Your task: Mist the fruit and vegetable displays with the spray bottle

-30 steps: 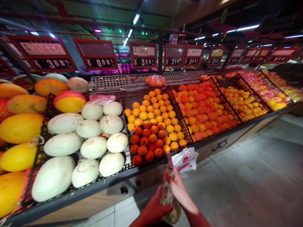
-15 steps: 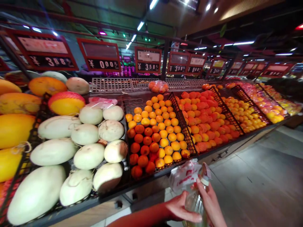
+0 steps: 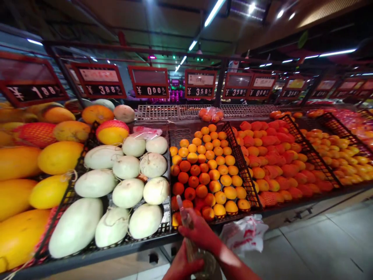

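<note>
A clear spray bottle (image 3: 209,264) is tilted at the bottom centre, its pale nozzle end in front of the front oranges. My right hand (image 3: 201,230) is closed around the bottle's upper part, near the trigger. Lower down, my left hand (image 3: 184,262) wraps the bottle's side with its thumb across it. Behind the hands lie oranges (image 3: 225,180) in a black crate, the left front ones in shade. White-green melons (image 3: 126,193) fill the crate to the left.
A white plastic bag with red print (image 3: 246,235) is at the display's front edge. Yellow melons (image 3: 60,157) lie far left, and net-wrapped fruit (image 3: 275,155) is right of the oranges. Price signs (image 3: 201,85) hang above. Tiled floor (image 3: 314,241) shows at lower right.
The view has swung left. Both hands and the spray bottle have shifted left, from beside the plastic bag to in front of the oranges, and the bottle now leans left.
</note>
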`<state>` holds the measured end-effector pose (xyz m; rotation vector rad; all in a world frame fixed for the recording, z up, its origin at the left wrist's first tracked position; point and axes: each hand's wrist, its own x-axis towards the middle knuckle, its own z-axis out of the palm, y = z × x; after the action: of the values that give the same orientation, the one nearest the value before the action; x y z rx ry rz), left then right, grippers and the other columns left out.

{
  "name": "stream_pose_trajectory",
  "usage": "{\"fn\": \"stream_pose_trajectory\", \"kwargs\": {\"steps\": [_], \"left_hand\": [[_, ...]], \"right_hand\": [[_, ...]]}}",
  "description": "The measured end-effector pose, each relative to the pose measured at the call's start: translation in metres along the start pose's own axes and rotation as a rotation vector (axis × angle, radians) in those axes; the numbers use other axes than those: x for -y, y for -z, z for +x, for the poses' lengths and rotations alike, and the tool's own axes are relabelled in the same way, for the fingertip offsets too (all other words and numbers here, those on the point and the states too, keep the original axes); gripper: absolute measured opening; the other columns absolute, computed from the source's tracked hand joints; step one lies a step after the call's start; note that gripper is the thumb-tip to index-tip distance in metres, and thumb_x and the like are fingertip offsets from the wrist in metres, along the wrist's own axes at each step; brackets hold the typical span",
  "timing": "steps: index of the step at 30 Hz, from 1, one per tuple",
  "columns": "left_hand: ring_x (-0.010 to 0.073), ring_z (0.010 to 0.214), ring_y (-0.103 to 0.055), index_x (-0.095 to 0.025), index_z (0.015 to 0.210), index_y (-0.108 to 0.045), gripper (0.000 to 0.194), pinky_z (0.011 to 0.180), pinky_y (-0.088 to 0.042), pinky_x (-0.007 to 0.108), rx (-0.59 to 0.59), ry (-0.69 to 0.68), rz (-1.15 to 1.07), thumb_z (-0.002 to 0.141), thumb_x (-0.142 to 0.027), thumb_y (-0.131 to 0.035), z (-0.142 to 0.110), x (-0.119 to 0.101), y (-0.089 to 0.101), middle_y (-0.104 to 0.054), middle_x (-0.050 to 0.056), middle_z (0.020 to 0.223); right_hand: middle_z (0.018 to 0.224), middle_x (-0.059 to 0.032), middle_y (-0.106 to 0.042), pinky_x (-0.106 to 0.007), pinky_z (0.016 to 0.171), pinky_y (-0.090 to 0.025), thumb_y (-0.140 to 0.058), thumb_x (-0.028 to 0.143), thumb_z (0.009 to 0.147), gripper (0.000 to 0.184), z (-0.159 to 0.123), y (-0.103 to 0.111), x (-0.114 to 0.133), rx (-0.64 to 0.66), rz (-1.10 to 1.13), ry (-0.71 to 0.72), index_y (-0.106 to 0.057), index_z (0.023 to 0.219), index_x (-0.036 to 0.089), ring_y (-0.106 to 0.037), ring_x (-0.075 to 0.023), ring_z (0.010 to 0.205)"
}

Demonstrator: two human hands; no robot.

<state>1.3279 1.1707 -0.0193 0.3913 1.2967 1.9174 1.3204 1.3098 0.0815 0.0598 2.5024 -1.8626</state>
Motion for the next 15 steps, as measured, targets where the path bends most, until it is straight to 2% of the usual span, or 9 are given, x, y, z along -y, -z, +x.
{"fn": "stream_pose_trajectory", "kwargs": {"steps": [2,4,7,10,12,15], "left_hand": [[0.048,0.136,-0.056,-0.027,0.133,-0.064,0.093,0.114,-0.045,0.058,-0.098,-0.01,0.006,0.052,-0.061,-0.094,-0.006,0.002,0.006,-0.069,0.014,0.138],[0.0475,0.14,-0.053,-0.029,0.136,-0.062,0.093,0.117,-0.042,0.057,-0.162,-0.017,0.005,0.054,-0.059,-0.094,-0.008,0.003,0.006,-0.069,0.012,0.139],[0.0456,0.144,-0.049,-0.032,0.143,-0.055,0.096,0.12,-0.038,0.056,-0.173,-0.062,-0.038,0.058,-0.056,-0.093,-0.001,0.006,-0.005,-0.066,0.01,0.143],[0.0451,0.143,-0.05,-0.025,0.142,-0.052,0.097,0.12,-0.036,0.056,-0.099,-0.093,-0.058,0.061,-0.059,-0.091,0.019,0.01,-0.024,-0.064,0.015,0.144],[0.0439,0.141,-0.052,-0.024,0.138,-0.052,0.093,0.119,-0.037,0.056,-0.037,-0.058,-0.038,0.062,-0.06,-0.091,0.035,0.012,-0.04,-0.064,0.016,0.143],[0.042,0.135,-0.056,-0.023,0.132,-0.054,0.086,0.115,-0.04,0.055,0.067,0.025,0.031,0.063,-0.057,-0.092,0.058,0.013,-0.069,-0.066,0.015,0.137]], "right_hand": [[0.089,-0.0025,-0.066,-0.034,0.07,-0.04,-0.069,0.047,0.077,0.039,0.008,-0.007,0.009,0.075,-0.034,-0.001,-0.058,0.105,0.022,-0.061,-0.0236,0.08],[0.088,-0.0025,-0.065,-0.035,0.069,-0.039,-0.069,0.047,0.077,0.037,0.012,-0.009,0.01,0.084,-0.061,0.001,-0.057,0.102,0.023,-0.06,-0.0241,0.08],[0.088,-0.0025,-0.064,-0.035,0.071,-0.041,-0.068,0.045,0.077,0.036,0.011,0.002,0.001,0.047,-0.023,0.021,-0.057,0.102,0.022,-0.06,-0.0241,0.082],[0.091,-0.0034,-0.065,-0.036,0.075,-0.045,-0.066,0.048,0.08,0.04,0.005,0.027,-0.016,-0.055,0.053,0.009,-0.056,0.108,0.021,-0.061,-0.0238,0.083],[0.092,-0.0035,-0.065,-0.037,0.077,-0.047,-0.063,0.049,0.083,0.041,-0.002,0.05,-0.029,-0.135,0.1,-0.006,-0.055,0.111,0.02,-0.062,-0.0232,0.082],[0.083,-0.001,-0.062,-0.036,0.071,-0.048,-0.061,0.053,0.085,0.039,-0.019,0.086,-0.047,-0.272,0.111,-0.036,-0.056,0.106,0.021,-0.061,-0.0222,0.074]]}}
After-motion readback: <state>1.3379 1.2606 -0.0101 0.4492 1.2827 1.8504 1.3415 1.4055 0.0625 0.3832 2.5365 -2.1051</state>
